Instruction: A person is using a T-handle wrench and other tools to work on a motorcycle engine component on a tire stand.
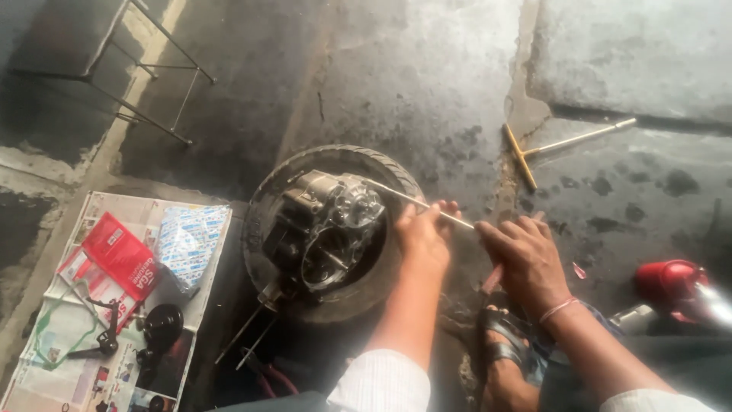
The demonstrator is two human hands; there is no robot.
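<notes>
Thin metal rod (418, 203) runs from the engine block (324, 229) out to your hands. Your left hand (424, 236) has its fingers pinched on the rod mid-length. Your right hand (526, 259) lies just beyond the rod's free end, fingers curled; contact cannot be told. Block rests in a tyre (263, 202) on the floor, beside your left fingers. Yellow-handled T-wrench (534, 152) lies beyond your right fingers.

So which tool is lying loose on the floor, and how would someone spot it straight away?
Start at the tyre holding the engine part, then look up and right across the concrete. The T-handled wrench lies there alone, away from both hands, marked by its yellow crossbar.
</notes>
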